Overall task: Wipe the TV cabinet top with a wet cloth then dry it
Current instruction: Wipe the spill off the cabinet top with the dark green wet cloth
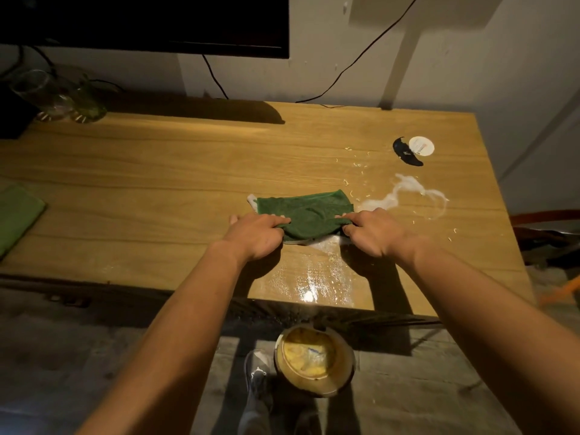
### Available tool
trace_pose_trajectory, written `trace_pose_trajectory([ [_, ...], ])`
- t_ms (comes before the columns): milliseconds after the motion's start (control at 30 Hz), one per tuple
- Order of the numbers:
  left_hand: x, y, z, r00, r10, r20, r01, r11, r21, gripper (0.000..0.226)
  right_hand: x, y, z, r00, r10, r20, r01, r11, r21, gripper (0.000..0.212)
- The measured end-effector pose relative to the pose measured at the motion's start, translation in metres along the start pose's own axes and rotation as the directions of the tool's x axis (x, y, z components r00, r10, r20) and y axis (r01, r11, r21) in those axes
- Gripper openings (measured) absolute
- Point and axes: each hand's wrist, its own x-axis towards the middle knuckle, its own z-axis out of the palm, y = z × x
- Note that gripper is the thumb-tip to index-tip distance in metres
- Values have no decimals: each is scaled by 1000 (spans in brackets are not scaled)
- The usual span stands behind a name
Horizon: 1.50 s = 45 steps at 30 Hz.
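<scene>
Left hand: palm down, fingers curled over the near left corner of the dark green terry cloth and pinching its bunched edge.
Right hand: mirrors it at the near right corner, with fingertips on top and the fabric gathered beneath; it holds nothing else.
Cloth's place: spread flat on the tan wood-grain cabinet top, right of centre, with its far edge just short of the white smeared spill.
Step in hand: wet wiping, judging by the glistening wet streak between the cloth and the front edge. The spill and the scattered pale crumbs are untouched, so this pass looks only partly done.
Next move: probably pushing the cloth away and to the right over the spill, pressing evenly with both hands and stopping short of the black curved object and the white round lid.
Drying: not yet begun; a folded light green cloth lies at the left edge.
Arms: both reach forward, nearly straight, converging on the cloth with wrists low.
</scene>
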Motion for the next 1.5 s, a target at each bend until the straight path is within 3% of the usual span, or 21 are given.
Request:
trace_pose_trajectory([
  [833, -97, 39, 63, 997, 12, 78, -14, 1000, 28, 54, -131, -8, 53, 996, 60, 73, -59, 998, -14, 50],
  [1233, -150, 60, 122, 988, 127, -93, -114, 984, 134, 55, -191, -31, 128, 985, 157, -78, -147, 982, 122, 57],
  [1500, -122, 49, 174, 997, 58, 55, -59, 998, 7, 57, -167, -21, 182, 966, 250, 65, -258, 943, 209, 52],
])
